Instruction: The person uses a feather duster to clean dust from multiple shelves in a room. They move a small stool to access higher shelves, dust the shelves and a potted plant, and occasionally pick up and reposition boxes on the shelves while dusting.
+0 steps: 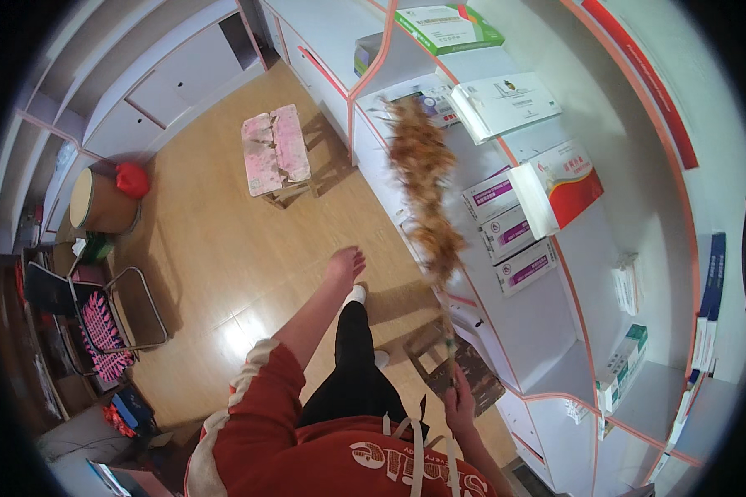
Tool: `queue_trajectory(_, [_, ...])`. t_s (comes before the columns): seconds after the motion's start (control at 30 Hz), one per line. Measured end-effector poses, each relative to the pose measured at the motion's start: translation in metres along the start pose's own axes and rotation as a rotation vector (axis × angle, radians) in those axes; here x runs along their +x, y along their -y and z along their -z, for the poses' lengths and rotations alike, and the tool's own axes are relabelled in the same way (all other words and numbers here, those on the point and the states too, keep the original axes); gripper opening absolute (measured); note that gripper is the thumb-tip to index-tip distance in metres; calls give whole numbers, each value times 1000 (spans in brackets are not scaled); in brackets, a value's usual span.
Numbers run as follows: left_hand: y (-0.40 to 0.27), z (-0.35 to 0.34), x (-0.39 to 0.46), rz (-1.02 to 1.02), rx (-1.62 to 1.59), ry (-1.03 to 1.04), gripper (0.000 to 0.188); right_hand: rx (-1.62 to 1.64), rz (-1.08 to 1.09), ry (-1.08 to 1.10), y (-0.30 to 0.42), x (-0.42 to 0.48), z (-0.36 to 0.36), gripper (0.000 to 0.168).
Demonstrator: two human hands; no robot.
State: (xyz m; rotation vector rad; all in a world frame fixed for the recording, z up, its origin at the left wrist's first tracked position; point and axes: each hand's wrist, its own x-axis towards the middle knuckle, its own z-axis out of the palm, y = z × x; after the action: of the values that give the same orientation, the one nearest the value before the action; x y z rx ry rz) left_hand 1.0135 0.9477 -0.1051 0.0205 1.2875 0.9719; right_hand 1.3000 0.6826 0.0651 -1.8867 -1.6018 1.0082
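A brown feather duster (426,186) stretches up along the front of a white shelving unit with orange edging, its feathers blurred. My right hand (460,397) grips its thin handle near the lower end. The feathers lie beside several white boxes with purple bands (515,239) and below a white carton (506,105); whether they touch the shelf, I cannot tell. My left hand (349,263) hangs over the wooden floor with nothing in it, its fingers loosely bent.
A worn pink low table (276,149) stands on the floor ahead. A dark wooden stool (466,373) is by the shelves under my right hand. To the left are a metal-framed chair (152,310) and a round drum (102,202) beside a red bag (132,180).
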Motion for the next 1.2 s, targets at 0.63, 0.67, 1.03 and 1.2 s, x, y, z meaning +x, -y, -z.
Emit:
queue_trajectory(0.63, [-141, -242, 232, -382, 1115, 331, 51, 207, -526, -47, 12, 87, -43, 36])
queue_trajectory(0.67, [-143, -223, 255, -352, 554, 362, 50, 196, -536, 0, 9, 91, -42, 34])
queue_trajectory(1.03, [-104, -170, 181, -236, 17, 192, 45, -85, -492, 133, -81, 62, -96, 26])
queue_trajectory(1.2, [-40, -48, 144, -329, 84, -240, 42, -263, -464, 326, -97, 43, -57, 27])
